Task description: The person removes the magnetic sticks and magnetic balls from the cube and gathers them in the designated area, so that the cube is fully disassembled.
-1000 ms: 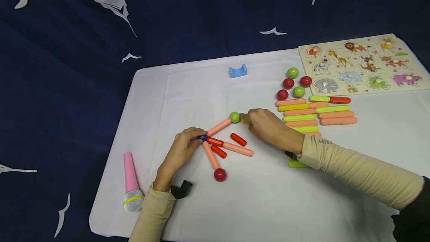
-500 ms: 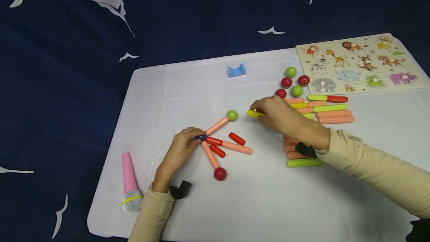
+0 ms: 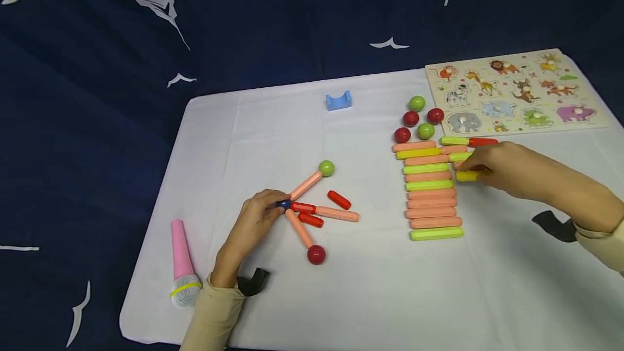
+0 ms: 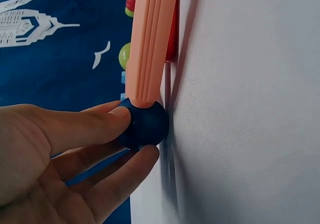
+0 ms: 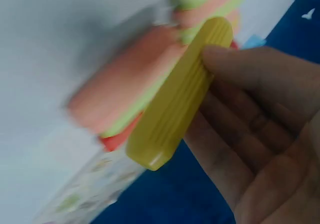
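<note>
My left hand pinches a dark blue ball between thumb and fingers. Three salmon and red rod arms fan out from this ball on the white table. A green ball caps the far salmon rod, and a red ball caps the near one. Another salmon rod continues the short red middle rod. At the right, my right hand holds a yellow ridged rod over the right column of rods, partly hiding those below. Two loose short red rods, one a red rod, lie beside the middle arm.
A column of salmon, green and yellow rods lies right of centre. Several red and green balls sit behind it. An animal puzzle board lies at the back right, a blue cradle-shaped block at the back, a pink toy microphone at left.
My right hand has carried the yellow rod from beside the green ball rightwards to the right column of rods. The left hand keeps hold of the blue ball.
</note>
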The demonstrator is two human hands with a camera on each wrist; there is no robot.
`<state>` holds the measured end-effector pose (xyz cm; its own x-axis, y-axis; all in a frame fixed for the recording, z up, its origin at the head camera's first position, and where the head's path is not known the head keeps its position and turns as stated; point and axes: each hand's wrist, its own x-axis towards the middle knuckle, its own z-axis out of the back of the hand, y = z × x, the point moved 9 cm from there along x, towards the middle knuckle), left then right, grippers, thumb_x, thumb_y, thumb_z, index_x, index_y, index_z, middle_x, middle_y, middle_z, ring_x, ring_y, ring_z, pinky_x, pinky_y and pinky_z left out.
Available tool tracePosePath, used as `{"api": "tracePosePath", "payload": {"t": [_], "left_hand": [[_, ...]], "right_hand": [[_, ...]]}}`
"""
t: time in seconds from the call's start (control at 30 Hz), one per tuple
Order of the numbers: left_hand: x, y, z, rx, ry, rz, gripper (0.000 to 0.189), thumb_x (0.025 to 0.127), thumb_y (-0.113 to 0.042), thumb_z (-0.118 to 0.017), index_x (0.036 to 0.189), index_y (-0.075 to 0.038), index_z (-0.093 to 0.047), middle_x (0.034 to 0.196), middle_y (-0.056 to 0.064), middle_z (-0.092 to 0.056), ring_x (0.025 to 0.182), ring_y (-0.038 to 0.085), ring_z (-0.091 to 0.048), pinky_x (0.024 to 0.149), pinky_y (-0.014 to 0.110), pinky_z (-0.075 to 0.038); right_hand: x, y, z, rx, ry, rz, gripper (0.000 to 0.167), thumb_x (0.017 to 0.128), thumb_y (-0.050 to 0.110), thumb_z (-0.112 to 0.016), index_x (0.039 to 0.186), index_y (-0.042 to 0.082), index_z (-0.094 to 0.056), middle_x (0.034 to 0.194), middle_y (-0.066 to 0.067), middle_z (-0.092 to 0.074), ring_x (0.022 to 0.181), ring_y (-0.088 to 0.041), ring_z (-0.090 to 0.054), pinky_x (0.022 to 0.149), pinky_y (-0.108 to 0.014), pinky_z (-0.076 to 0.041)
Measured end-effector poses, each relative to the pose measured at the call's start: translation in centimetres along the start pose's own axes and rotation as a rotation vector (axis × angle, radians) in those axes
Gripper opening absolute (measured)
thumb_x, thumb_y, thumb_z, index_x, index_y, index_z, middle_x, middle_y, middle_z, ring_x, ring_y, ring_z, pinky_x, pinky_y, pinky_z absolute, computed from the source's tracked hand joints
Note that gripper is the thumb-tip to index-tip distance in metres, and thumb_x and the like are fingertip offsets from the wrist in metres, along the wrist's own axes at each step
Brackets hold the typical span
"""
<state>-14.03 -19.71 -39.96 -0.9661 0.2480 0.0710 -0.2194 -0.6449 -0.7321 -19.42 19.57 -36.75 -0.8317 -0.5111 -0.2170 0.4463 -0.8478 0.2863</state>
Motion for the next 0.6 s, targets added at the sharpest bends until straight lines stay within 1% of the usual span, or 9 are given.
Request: {"api": "tracePosePath", "payload": {"t": [0.1, 0.13, 0.2, 0.3, 0.43, 0.53, 0.6], "left_hand": [[-0.4, 0.1, 0.0, -0.014, -0.003, 0.006, 0.026, 0.088, 0.006, -0.068, 0.113, 0.003, -0.071, 0.115, 0.010, -0.067, 0.111, 0.026, -0.061, 0.088, 0.034, -0.056], [-0.5, 0.1, 0.0, -0.019, -0.004, 0.007, 0.026, 0.088, 0.006, -0.068, 0.113, 0.003, -0.071, 0.115, 0.010, -0.067, 0.111, 0.026, -0.061, 0.087, 0.034, -0.056], [-0.7, 0.2, 0.0, -0.027, -0.008, 0.009, 0.026, 0.088, 0.007, -0.068, 0.114, 0.003, -0.070, 0.116, 0.011, -0.067, 0.111, 0.026, -0.061, 0.087, 0.034, -0.056], [-1.0, 0.3, 0.0, -0.035, -0.009, 0.015, 0.026, 0.088, 0.006, -0.069, 0.114, 0.003, -0.070, 0.116, 0.011, -0.067, 0.112, 0.026, -0.061, 0.087, 0.034, -0.056], [-1.2, 0.4, 0.0, -0.041, -0.012, 0.026, 0.026, 0.088, 0.005, -0.069, 0.113, 0.002, -0.071, 0.115, 0.011, -0.067, 0.112, 0.026, -0.062, 0.086, 0.032, -0.057], [-1.3, 0.5, 0.0, -0.049, -0.019, 0.033, 0.026, 0.087, 0.006, -0.069, 0.113, 0.002, -0.071, 0.115, 0.011, -0.067, 0.110, 0.026, -0.062, 0.085, 0.031, -0.057], [-1.5, 0.5, 0.0, -0.058, -0.024, 0.036, 0.026, 0.087, 0.007, -0.069, 0.113, 0.002, -0.071, 0.115, 0.011, -0.067, 0.110, 0.026, -0.062, 0.084, 0.031, -0.057]], "right_hand": [[-0.8, -2.2, -1.6, -0.036, 0.047, -0.062, 0.033, 0.078, 0.003, -0.081, 0.111, 0.003, -0.074, 0.104, -0.016, -0.070, 0.088, -0.026, -0.063, 0.075, -0.050, -0.057], [-1.0, -2.6, -2.0, -0.047, 0.053, -0.079, 0.035, 0.078, 0.004, -0.082, 0.111, 0.003, -0.074, 0.105, -0.018, -0.070, 0.088, -0.027, -0.063, 0.075, -0.051, -0.057], [-1.3, -3.1, -2.6, -0.068, 0.041, -0.092, 0.035, 0.077, 0.004, -0.082, 0.112, 0.003, -0.073, 0.109, -0.021, -0.069, 0.091, -0.030, -0.064, 0.075, -0.053, -0.056], [-1.6, -3.1, -3.0, -0.103, -0.031, -0.057, 0.038, 0.075, 0.002, -0.083, 0.111, 0.000, -0.072, 0.109, -0.024, -0.068, 0.094, -0.035, -0.064, 0.078, -0.056, -0.055], [-2.1, -2.2, -2.9, -0.129, -0.164, 0.011, 0.041, 0.075, 0.002, -0.083, 0.113, -0.003, -0.070, 0.108, -0.024, -0.068, 0.095, -0.036, -0.065, 0.079, -0.057, -0.054], [-2.6, -1.7, -2.6, -0.160, -0.257, 0.028, 0.040, 0.075, 0.002, -0.083, 0.113, -0.002, -0.071, 0.107, -0.022, -0.068, 0.097, -0.036, -0.065, 0.077, -0.056, -0.055], [-2.7, -1.7, -2.5, -0.179, -0.290, 0.020, 0.039, 0.074, 0.002, -0.084, 0.111, -0.001, -0.072, 0.106, -0.022, -0.068, 0.097, -0.036, -0.064, 0.076, -0.056, -0.054]]}}
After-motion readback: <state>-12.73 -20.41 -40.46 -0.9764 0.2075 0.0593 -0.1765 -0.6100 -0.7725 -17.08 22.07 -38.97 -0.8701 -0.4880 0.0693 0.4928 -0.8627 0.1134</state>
